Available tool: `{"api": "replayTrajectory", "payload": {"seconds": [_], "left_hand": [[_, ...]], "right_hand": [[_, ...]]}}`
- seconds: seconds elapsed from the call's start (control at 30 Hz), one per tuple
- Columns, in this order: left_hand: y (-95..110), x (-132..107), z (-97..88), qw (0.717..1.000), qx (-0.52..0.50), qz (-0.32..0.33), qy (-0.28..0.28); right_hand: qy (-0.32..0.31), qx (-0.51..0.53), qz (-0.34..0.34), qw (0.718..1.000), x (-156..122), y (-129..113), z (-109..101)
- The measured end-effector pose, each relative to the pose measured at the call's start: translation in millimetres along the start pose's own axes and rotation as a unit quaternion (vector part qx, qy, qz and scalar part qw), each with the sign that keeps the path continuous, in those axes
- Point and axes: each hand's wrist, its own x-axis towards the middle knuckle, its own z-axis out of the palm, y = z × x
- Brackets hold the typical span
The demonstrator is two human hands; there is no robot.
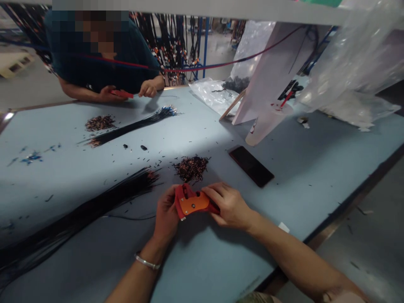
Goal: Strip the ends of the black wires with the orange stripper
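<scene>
A red and orange wire stripper (196,205) is held above the table, its jaw end pointing left. My right hand (232,206) is closed around its handles. At the jaw end is my left hand (167,212), fingers closed, with a thin black wire (132,218) running into it from the left. The fingertips and the wire's end are hidden behind the tool. To the left lies a thick bundle of black wires (104,206), its cut ends coppery. Just beyond the tool is a heap of short dark and coppery offcuts (192,168).
A phone (251,166) and a plastic cup with a red straw (268,124) stand to the right. Across the table a co-worker (104,63) holds a red tool (122,93). Nearby lie another wire bundle (132,125) and offcut pile (100,123). Plastic bags (347,111) lie at the right.
</scene>
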Motion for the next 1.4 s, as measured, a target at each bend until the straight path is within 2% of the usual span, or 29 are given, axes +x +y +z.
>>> {"api": "replayTrajectory", "payload": {"seconds": [0.13,0.33,0.57,0.83,0.97,1.17,1.4], "left_hand": [[-5,0,-1.7,1.0,0.02,0.001,-0.021],[-6,-1,-2.9,0.998,0.062,0.024,-0.019],[-4,0,-1.1,0.999,0.038,0.028,-0.021],[-10,0,-2.9,1.0,0.014,0.001,-0.014],[-15,0,-4.0,1.0,-0.009,-0.015,-0.006],[-23,1,-3.6,0.998,-0.045,-0.043,0.004],[-17,2,-1.3,0.997,-0.056,-0.058,0.002]], "right_hand": [[0.011,0.003,0.008,1.0,-1,4,5],[0.013,0.006,0.024,1.0,3,4,9],[0.024,0.005,0.026,0.999,6,5,13],[0.033,-0.033,0.018,0.999,11,5,16],[0.016,-0.067,0.038,0.997,11,5,19],[-0.029,-0.064,0.051,0.996,11,8,21],[-0.063,-0.053,0.059,0.995,13,9,20]]}}
